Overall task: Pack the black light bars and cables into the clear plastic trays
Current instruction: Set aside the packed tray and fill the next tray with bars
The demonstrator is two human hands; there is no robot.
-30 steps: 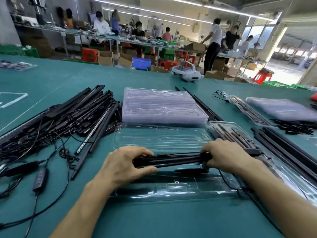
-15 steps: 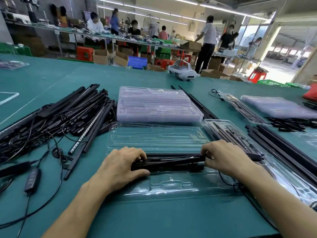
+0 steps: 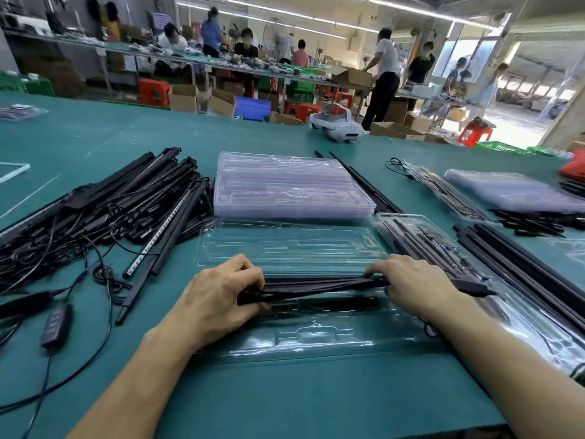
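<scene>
Two-handed grip: left hand (image 3: 218, 296), right hand (image 3: 414, 283) clamped on opposite ends of light bars (image 3: 316, 284). Now lowered closer over clear tray (image 3: 316, 343) (bars fanning); seat into slots next.

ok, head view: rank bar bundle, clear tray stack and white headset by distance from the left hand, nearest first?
1. Bar bundle: gripped in the left hand, running off to its right.
2. Clear tray stack: straight ahead, mid-table.
3. White headset: far table edge, ahead and right.
</scene>
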